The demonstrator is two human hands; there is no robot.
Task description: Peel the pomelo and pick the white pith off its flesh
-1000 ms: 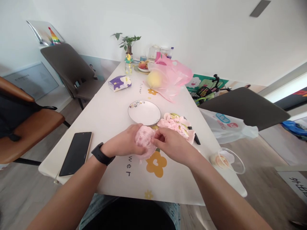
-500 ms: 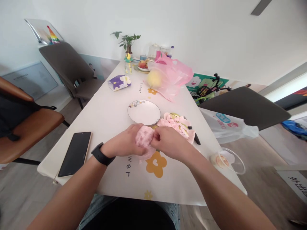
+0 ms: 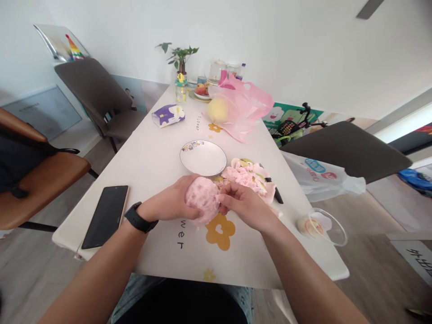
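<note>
A round peeled pomelo (image 3: 202, 201), pink with patches of pale pith, is held above the table's near part. My left hand (image 3: 178, 198), with a black watch on the wrist, wraps round its left side. At its right side my right hand (image 3: 241, 203) pinches a small pale scrap of pith (image 3: 218, 197) between thumb and forefinger. A pile of pink pith and yellow-green pomelo peel (image 3: 248, 175) lies just beyond my right hand. From under the peel sticks out a black handle (image 3: 278, 194). A white plate (image 3: 203, 158) with a dark rim stands behind the pomelo.
A phone (image 3: 105, 217) lies at the left edge. A clear plastic tub (image 3: 312, 225) stands at the right edge, near a hanging white bag (image 3: 317, 177). Further back are a tissue pack (image 3: 168, 115), a pink plastic bag (image 3: 245, 105), a yellow fruit (image 3: 218, 110) and a potted plant (image 3: 181, 58).
The pomelo has turned in my left hand, showing more of its pink side. My right hand has pulled slightly rightward and down from it, fingers still pinched.
</note>
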